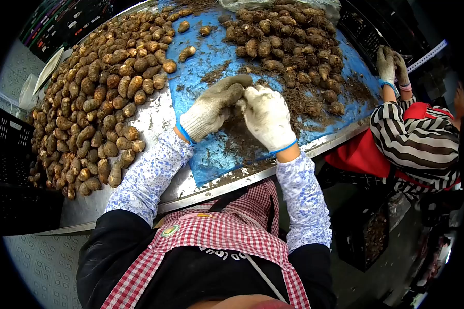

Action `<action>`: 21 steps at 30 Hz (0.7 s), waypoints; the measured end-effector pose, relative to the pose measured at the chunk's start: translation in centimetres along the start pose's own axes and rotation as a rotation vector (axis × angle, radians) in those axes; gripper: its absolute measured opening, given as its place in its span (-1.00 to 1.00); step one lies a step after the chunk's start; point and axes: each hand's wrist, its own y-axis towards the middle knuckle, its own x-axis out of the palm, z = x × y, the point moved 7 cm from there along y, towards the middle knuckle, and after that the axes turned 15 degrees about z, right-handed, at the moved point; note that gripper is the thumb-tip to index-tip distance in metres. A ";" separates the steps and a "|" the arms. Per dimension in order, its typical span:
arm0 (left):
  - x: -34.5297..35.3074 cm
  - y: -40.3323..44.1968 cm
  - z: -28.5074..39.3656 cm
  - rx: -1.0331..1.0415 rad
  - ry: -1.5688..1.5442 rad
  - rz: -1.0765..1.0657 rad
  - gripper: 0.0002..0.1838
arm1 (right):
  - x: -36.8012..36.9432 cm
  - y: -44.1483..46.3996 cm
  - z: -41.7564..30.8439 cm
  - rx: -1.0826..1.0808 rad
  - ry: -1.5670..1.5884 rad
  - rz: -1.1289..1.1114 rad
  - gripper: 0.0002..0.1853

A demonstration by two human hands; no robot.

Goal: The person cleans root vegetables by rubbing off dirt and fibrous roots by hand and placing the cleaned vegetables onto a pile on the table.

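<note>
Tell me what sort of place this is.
Probably a produce sorting or packing workplace: heaps of brown, rounded, taro-like roots lie on a silver metal table partly covered with blue plastic sheeting, and black perforated plastic crates stand nearby.

A produce workroom
Brown oval tubers (105, 103) heap a silver metal table (157, 110); black perforated plastic crates (9, 149) and a striped-sleeved person (420, 141) flank it.
</note>
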 end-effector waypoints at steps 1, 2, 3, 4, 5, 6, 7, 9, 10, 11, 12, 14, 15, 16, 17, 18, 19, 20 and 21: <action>-0.3 0.0 0.2 0.008 -0.029 -0.024 -0.52 | 1.0 -0.1 1.4 0.147 0.013 -0.114 -0.85; -1.0 0.1 0.3 0.017 -0.059 -0.046 -0.53 | 2.0 -0.3 2.8 0.293 0.009 -0.223 -0.83; -1.3 0.2 0.5 0.030 -0.092 -0.069 -0.53 | -0.4 0.7 1.9 0.123 -0.189 -0.036 -0.84; 0.0 -0.8 1.5 -0.019 -0.304 -0.050 -0.57 | -0.6 0.1 3.7 0.200 -0.178 -0.019 -0.85; -0.3 -0.7 1.7 -0.013 -0.336 -0.039 -0.56 | -0.5 -0.5 5.5 0.279 -0.168 0.000 -0.87; -0.7 -0.3 2.0 -0.002 -0.370 -0.029 -0.55 | -0.8 -0.7 5.3 0.300 -0.150 0.006 -0.88; -1.2 -0.1 2.1 0.006 -0.406 -0.014 -0.55 | -1.0 -0.7 4.9 0.307 -0.043 0.034 -0.86; -1.7 0.1 1.6 -0.024 -0.481 0.003 -0.55 | -1.5 -0.8 3.7 0.338 0.167 0.090 -0.82; -1.8 0.1 1.5 -0.039 -0.521 -0.005 -0.55 | -1.2 -1.1 4.0 0.404 0.241 0.110 -0.74; -1.8 0.3 1.5 -0.053 -0.562 -0.014 -0.55 | -1.0 -1.0 3.5 0.407 0.228 0.083 -0.70; -1.9 0.5 1.1 -0.071 -0.569 -0.017 -0.54 | -0.9 -1.0 2.8 0.410 0.216 0.054 -0.66; -2.0 0.9 -0.5 -0.189 -0.789 -0.211 -0.53 | -1.1 -0.3 -0.1 0.072 0.251 0.142 -0.47; -1.0 0.4 -0.2 -0.248 -0.896 -0.313 -0.52 | -1.6 0.3 -1.6 0.049 0.028 0.104 -0.44; -1.6 0.2 -1.3 -0.310 -0.726 -0.053 -0.51 | -2.2 0.4 -2.4 -0.058 -0.005 0.156 -0.46; -1.4 -0.1 -1.0 -0.259 -0.601 -0.069 -0.51 | -2.6 0.5 -3.1 -0.167 -0.037 0.206 -0.48; -1.2 -0.4 -0.6 -0.207 -0.476 -0.083 -0.52 | -3.1 0.7 -3.4 -0.210 0.031 0.245 -0.52; -0.9 -0.8 -0.1 -0.158 -0.349 -0.096 -0.52 | -3.5 1.0 -3.8 -0.250 0.099 0.285 -0.55; -1.4 -1.3 0.2 -0.131 -0.186 0.011 -0.52 | -3.8 1.0 -4.1 -0.287 0.167 0.326 -0.58; -1.1 -1.6 1.0 -0.065 -0.128 -0.009 -0.52 | -3.4 0.9 -3.3 -0.136 0.244 0.320 -0.62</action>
